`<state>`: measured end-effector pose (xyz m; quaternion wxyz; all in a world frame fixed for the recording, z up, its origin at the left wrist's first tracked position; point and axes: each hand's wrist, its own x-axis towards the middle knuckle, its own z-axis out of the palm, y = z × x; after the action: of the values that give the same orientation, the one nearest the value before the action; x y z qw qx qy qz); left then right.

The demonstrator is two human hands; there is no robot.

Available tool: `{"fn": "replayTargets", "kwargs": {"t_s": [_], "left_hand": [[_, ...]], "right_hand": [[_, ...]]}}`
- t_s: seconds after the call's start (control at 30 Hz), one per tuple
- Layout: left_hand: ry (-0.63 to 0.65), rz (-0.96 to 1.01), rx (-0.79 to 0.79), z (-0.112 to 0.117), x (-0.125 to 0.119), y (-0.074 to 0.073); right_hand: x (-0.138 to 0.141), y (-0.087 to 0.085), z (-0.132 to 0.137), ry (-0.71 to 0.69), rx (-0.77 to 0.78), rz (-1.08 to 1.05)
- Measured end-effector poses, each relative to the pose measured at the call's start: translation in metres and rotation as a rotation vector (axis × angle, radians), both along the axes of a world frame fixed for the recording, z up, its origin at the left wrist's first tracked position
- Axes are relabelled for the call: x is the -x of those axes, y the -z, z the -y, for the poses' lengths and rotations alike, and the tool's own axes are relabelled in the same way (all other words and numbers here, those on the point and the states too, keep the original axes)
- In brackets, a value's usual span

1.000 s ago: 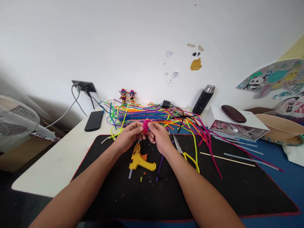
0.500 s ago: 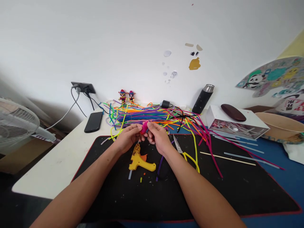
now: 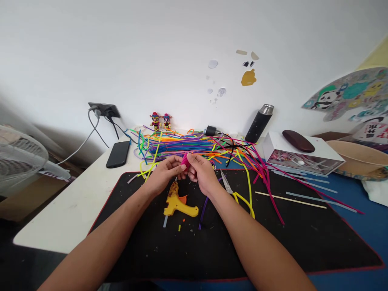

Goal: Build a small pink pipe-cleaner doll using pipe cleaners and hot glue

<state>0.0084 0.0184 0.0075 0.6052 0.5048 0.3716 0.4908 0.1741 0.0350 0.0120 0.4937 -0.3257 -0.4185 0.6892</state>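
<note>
A small magenta coil, seemingly wound pipe cleaner, is pinched between both hands above the far part of the black mat. My left hand grips its left side with thumb and fingers. On its right side, my right hand closes on it, with the fingertips partly hidden. Just below the hands lies a yellow glue gun, its nozzle towards my left hand. To the right of my right wrist rest scissors with yellow handles. A purple pipe cleaner lies partly under my right forearm.
Many coloured pipe cleaners are heaped behind the hands. Two small figures stand by the wall. A phone lies at left, and a black flask and white box are at right. A thin wooden stick crosses the mat.
The magenta coil has turned more upright between my fingers, and my left thumb has shifted lower on it. The view has moved slightly; the other things stay in place.
</note>
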Motion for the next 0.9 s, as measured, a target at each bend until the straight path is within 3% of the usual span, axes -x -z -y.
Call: {"fn": "replayTargets", "kwargs": {"t_s": [0.27,0.4,0.57,0.9], "left_hand": [[0.058,0.076,0.102,0.0013,0.0007,0.0002],[0.057,0.063,0.071,0.0026,0.0004,-0.0008],[0.022,-0.019,0.036,0.0026,-0.0009,-0.0040],[-0.105,-0.003,0.000,-0.0001,-0.0001,-0.0030]], "right_hand": [[-0.0009,-0.0002,0.0001,-0.041,-0.018,-0.001],[-0.0017,-0.0010,-0.0001,-0.023,-0.002,0.010],[-0.0015,0.0005,-0.0008,-0.016,-0.003,-0.002],[0.0005,0.0017,0.0005,-0.035,-0.027,0.048]]}}
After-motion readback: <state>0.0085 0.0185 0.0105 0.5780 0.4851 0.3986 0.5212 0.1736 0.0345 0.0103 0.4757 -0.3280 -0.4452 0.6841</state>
